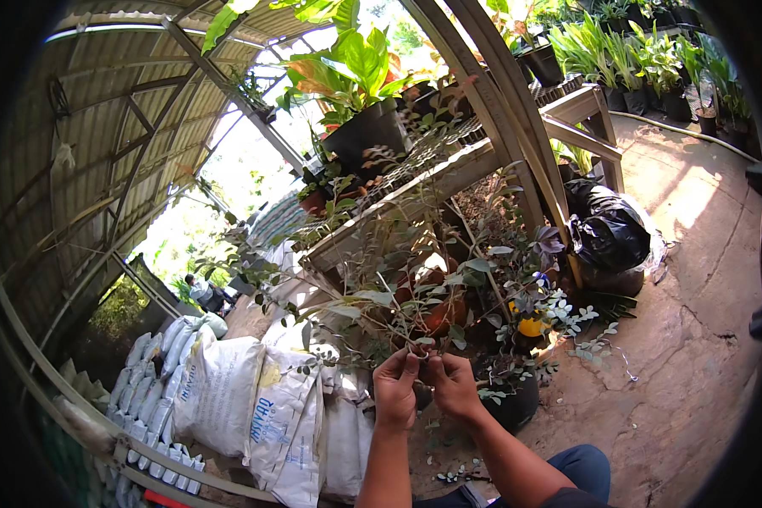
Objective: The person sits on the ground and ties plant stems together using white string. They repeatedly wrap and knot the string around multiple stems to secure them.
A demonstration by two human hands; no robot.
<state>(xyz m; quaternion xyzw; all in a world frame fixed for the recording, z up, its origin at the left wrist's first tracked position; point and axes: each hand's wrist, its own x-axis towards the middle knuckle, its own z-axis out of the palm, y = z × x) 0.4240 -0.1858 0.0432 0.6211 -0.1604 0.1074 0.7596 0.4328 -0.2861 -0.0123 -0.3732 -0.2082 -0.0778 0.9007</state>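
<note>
Both my hands are raised close together at the leafy stems of a shrub (387,298), whose thin branches spread in front of a wooden bench. My left hand (395,387) pinches a thin pale strand or stem (421,354) between thumb and fingertips. Beside it, my right hand (452,384) has its thumb and fingers closed around the same spot. Whether the strand is a tie or a twig cannot be told. A black plant pot (514,400) stands just beyond my right forearm. Cut leaves (457,474) lie on the floor below.
Filled white sacks (222,394) are stacked at the left beside smaller bags (143,394). The slatted bench (406,184) bears a large potted plant (368,133). A black plastic bag (609,228) sits by its post. A hose (686,132) crosses the cracked floor. A person (206,295) sits far back.
</note>
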